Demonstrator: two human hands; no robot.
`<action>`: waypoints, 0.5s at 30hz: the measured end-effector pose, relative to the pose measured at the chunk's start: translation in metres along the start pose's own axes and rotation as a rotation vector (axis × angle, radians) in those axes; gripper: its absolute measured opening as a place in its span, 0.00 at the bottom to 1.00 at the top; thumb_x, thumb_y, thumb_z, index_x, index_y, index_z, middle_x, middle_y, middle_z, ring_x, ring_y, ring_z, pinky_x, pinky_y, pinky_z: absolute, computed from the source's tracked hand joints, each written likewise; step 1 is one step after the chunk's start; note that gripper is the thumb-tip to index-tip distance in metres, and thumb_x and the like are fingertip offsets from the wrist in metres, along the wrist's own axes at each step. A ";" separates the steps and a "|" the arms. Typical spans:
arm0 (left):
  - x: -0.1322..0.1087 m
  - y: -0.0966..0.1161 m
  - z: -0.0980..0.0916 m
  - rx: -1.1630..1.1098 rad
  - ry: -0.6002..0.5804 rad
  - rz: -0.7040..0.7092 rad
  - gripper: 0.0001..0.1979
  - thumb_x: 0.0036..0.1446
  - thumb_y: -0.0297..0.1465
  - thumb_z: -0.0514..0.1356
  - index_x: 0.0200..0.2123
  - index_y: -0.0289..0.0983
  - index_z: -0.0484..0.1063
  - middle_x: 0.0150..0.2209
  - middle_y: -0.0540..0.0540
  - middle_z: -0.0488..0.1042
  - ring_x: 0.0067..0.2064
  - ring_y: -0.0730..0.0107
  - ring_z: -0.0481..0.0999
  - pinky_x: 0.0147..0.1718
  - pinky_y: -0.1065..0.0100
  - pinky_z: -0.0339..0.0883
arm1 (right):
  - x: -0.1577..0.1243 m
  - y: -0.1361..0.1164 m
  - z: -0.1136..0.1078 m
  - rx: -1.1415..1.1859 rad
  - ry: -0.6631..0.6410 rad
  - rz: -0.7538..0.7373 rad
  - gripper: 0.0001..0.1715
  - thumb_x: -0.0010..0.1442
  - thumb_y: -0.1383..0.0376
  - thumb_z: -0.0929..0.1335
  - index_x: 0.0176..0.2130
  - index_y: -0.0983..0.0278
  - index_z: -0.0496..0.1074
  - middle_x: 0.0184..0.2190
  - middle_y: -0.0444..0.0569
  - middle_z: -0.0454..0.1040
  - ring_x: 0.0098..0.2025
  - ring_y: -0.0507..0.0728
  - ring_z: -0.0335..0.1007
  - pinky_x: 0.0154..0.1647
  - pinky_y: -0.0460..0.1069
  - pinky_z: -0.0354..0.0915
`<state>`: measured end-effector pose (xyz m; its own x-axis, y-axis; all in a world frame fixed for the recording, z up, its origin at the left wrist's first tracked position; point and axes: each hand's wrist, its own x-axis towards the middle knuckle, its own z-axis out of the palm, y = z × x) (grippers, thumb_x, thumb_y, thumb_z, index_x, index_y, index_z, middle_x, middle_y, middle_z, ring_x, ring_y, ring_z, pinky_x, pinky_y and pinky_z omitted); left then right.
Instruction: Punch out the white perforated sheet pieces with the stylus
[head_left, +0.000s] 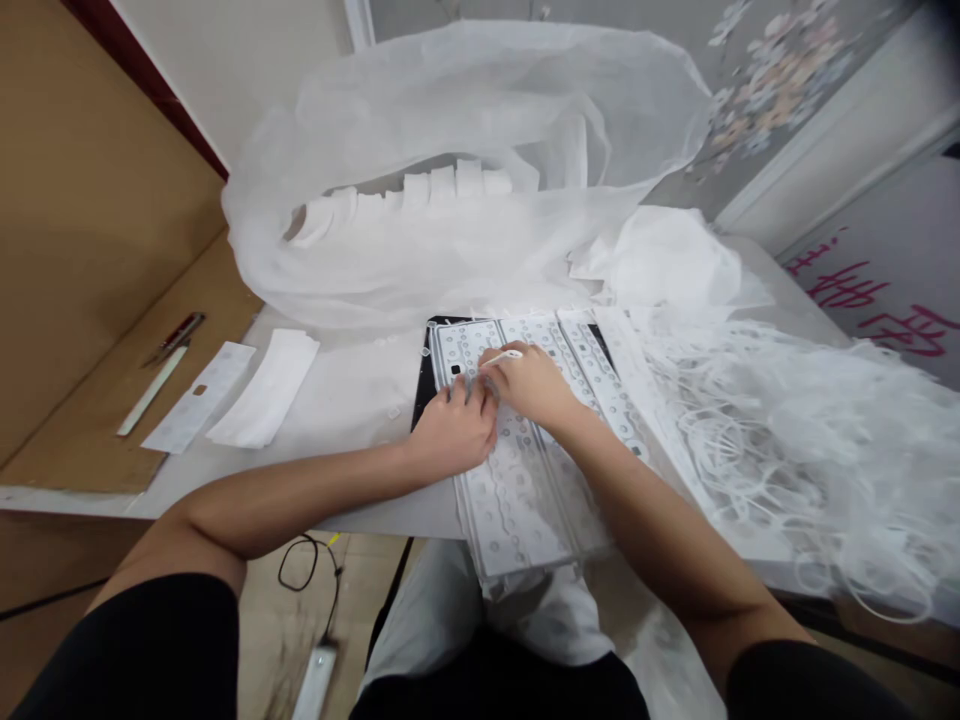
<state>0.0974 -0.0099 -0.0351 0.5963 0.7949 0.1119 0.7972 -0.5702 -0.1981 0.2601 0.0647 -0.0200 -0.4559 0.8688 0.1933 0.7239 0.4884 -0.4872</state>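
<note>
Hands meet over white sheet [517,490]; L hand [454,430] curled, fingers pressing sheet; R hand [529,382] half-closed, pinching thin white strip [501,356] btwn fingertips; strip pile [810,440] nearby.

Brown wooden panel [82,200] left, floral wallpaper [772,70] behind, white table [352,400].

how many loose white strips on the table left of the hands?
2, side by side: a perforated strip further left, a plain white strip nearer the left hand. More may hide under the plastic sheet.
</note>
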 end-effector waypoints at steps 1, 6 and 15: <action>0.000 0.000 0.000 0.008 0.000 0.001 0.26 0.70 0.36 0.52 0.64 0.25 0.68 0.63 0.25 0.70 0.63 0.38 0.71 0.51 0.52 0.70 | 0.000 -0.001 0.001 -0.070 -0.011 -0.025 0.10 0.68 0.66 0.67 0.39 0.61 0.80 0.38 0.56 0.82 0.50 0.65 0.75 0.56 0.56 0.64; -0.002 0.002 0.001 0.041 0.004 0.006 0.26 0.72 0.35 0.50 0.64 0.22 0.68 0.64 0.23 0.68 0.62 0.36 0.72 0.50 0.51 0.71 | 0.001 0.001 0.004 -0.194 0.007 -0.074 0.14 0.71 0.65 0.64 0.42 0.61 0.79 0.37 0.55 0.81 0.49 0.65 0.74 0.56 0.58 0.61; -0.002 0.001 0.001 -0.005 0.034 0.006 0.24 0.71 0.34 0.51 0.62 0.25 0.70 0.64 0.26 0.69 0.61 0.38 0.72 0.48 0.52 0.71 | 0.011 0.026 -0.004 -0.122 0.339 0.056 0.17 0.72 0.64 0.61 0.45 0.61 0.79 0.38 0.54 0.81 0.50 0.65 0.73 0.55 0.59 0.64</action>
<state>0.0967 -0.0113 -0.0364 0.6038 0.7841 0.1437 0.7941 -0.5759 -0.1942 0.2760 0.0869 -0.0274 -0.2309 0.8626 0.4502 0.8090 0.4273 -0.4037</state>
